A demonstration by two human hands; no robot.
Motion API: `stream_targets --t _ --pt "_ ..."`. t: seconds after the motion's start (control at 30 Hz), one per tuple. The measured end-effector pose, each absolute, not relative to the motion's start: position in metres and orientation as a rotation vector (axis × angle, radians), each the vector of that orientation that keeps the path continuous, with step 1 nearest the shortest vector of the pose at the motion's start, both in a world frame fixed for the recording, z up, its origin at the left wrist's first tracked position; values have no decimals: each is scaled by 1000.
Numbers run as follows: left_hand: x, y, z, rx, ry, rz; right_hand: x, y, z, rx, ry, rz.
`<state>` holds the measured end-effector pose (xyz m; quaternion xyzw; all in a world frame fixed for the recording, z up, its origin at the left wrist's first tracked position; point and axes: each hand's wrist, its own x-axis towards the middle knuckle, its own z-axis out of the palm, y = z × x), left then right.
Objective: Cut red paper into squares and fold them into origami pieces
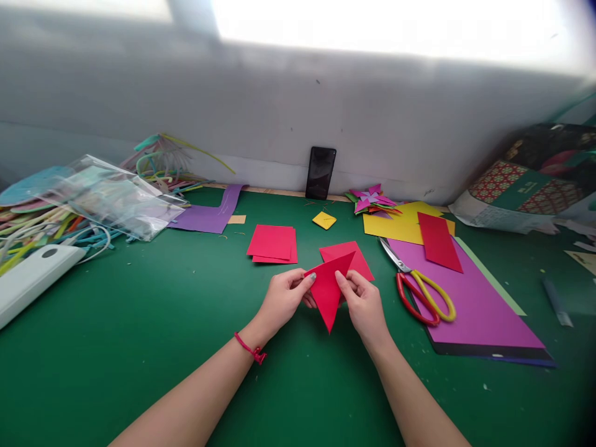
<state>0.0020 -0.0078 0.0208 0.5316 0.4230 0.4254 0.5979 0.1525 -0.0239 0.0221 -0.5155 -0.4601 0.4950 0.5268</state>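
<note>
Between my two hands is a folded red paper [329, 288], its surface a triangle with one point aimed down toward me. My left hand [287, 293] pinches its left corner, thumb on top. On the right side my right hand [364, 304] grips it the same way, the thumb pressing near the upper right edge. Just behind it lies another red paper piece [361, 257], partly covered by the held one. A small stack of red paper squares [272, 242] rests to the left, beyond my left hand.
Red-and-yellow-handled scissors [423, 292] lie on purple sheets [479, 304] at right. Behind are yellow paper [386, 225], a red strip [440, 242], folded paper stars [372, 198], a yellow folded square [325, 220] and a phone [320, 172] against the wall. Pipe cleaners and a plastic bag [135, 205] fill the left.
</note>
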Motion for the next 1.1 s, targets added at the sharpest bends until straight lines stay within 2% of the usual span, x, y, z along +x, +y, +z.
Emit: stream_targets --t 0.3,0.73,1.1 --pt "-4 -3 21 1252 1125 1228 147 -26 19 -1176 -1255 1576" --pt "-5 -1 19 1157 1186 1310 142 -29 16 -1276 -1398 1562" --pt "-5 0 16 1157 1204 1301 141 -30 16 -1213 -1315 1723"
